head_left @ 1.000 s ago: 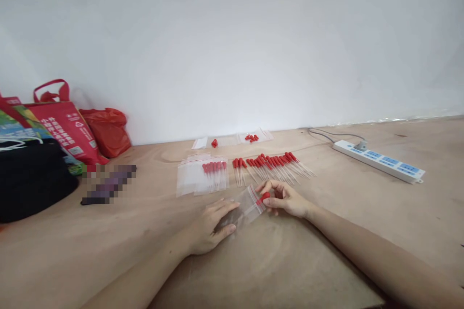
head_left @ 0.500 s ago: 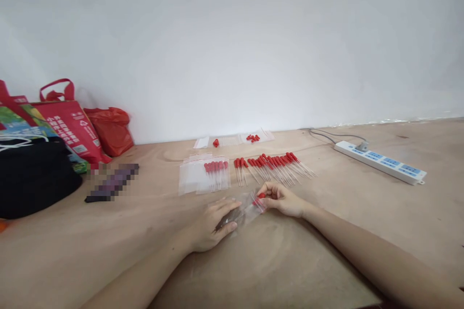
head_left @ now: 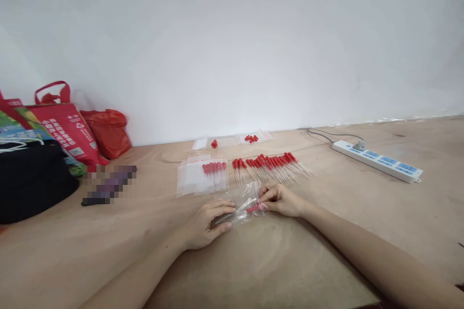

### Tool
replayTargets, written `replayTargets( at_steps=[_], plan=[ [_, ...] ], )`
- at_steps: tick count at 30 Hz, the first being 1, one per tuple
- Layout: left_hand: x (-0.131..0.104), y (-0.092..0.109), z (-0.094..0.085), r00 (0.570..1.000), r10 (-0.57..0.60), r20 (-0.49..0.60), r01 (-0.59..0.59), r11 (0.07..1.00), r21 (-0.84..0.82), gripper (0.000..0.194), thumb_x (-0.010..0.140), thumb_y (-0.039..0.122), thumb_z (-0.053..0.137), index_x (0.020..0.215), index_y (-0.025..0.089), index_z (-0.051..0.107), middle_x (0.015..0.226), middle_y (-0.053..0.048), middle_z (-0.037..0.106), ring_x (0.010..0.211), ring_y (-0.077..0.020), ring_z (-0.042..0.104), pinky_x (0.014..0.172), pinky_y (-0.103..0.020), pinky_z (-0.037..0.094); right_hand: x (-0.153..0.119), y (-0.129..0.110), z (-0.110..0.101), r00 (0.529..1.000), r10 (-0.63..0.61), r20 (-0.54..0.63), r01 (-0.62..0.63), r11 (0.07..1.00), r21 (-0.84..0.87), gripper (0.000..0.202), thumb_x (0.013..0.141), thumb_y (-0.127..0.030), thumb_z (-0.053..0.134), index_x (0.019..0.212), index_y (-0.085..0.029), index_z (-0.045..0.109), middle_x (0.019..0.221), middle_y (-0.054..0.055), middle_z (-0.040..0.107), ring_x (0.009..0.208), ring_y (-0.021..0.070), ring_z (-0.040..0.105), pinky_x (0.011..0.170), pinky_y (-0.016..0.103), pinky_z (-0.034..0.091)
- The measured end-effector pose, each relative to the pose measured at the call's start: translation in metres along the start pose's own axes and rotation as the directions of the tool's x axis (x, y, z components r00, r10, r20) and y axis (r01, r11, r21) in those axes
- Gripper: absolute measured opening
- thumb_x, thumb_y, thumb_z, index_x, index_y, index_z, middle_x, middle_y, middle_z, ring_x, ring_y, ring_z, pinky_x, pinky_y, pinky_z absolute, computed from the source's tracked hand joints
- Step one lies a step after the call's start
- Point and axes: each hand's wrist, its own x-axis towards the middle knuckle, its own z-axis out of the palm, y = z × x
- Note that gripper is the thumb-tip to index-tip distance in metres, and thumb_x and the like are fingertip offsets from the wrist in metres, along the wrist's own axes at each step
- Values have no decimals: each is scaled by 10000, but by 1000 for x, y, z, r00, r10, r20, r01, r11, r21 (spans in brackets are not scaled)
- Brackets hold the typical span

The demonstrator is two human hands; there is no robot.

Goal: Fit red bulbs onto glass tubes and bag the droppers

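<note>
A clear zip bag (head_left: 242,202) lies across the table in front of me, with droppers inside it whose red bulbs (head_left: 253,208) sit near its right end. My left hand (head_left: 208,224) has its thumb and fingers closed round the left end of the bag. At the other end, my right hand (head_left: 281,200) pinches the bag's edge beside the bulbs. Beyond the hands, several loose red-bulbed droppers (head_left: 270,164) lie in a slanting row. To their left, a filled bag of droppers (head_left: 213,169) rests on flat, pale zip bags (head_left: 186,178).
Bags with loose red bulbs (head_left: 251,139) lie by the wall. A white power strip (head_left: 380,160) with its grey cable is at the right. On the left are a pixelated dark item (head_left: 108,186), a black cloth item (head_left: 34,181) and red bags (head_left: 105,133).
The droppers' bulbs, earlier at the right fingers, now sit further inside the bag. My right hand has shifted to the bag's edge, and the bag lies more spread out. The view has shifted slightly.
</note>
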Motion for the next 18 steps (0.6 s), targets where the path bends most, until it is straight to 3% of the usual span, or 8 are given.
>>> replayTargets(
  at_steps=[5,7,9,13,16,18],
  plan=[
    [0,0,1,1000,11,-1,-11,999,42,331,806,312,506,1120,212,539,1193,-67,528,1110,-218,463,939,-389,369,-1,1,-6,999,-18,31,20,997,-70,195,723,-328,589,684,-160,680,766,38,557,690,111,516,623,226,412],
    [0,0,0,1000,24,-5,-24,998,50,333,800,327,519,1112,213,545,1174,-68,540,1084,-217,480,920,-382,385,1,0,-14,999,39,7,-38,994,-102,181,733,-293,561,675,-150,654,711,28,577,642,108,521,597,223,411],
    [0,0,0,999,41,-12,-41,998,54,293,818,311,496,1088,216,560,1133,-62,565,1043,-201,505,895,-364,405,7,-1,-23,988,125,-95,-141,972,-190,148,735,-249,535,669,-148,621,665,17,593,598,106,522,561,216,399],
    [0,-1,2,997,67,-43,-64,996,59,250,860,235,410,1037,220,586,1066,-50,594,1003,-172,523,874,-339,421,35,-5,-27,915,151,-373,-317,841,-438,51,716,-171,518,731,-146,560,720,30,620,638,121,547,580,211,387],
    [0,-3,4,996,76,-56,-73,995,69,260,844,235,435,1064,216,571,1129,-57,561,1084,-187,476,927,-358,386,65,-9,-19,897,177,-406,-398,725,-563,173,736,-183,513,900,-124,513,848,85,625,775,161,573,642,224,396],
    [0,-5,5,997,61,-47,-57,996,72,289,831,254,457,1102,212,548,1185,-67,528,1136,-202,437,957,-378,362,84,-12,-10,870,300,-392,-490,622,-611,256,767,-197,483,1008,-114,459,940,128,607,867,191,574,670,241,406]
  ],
)
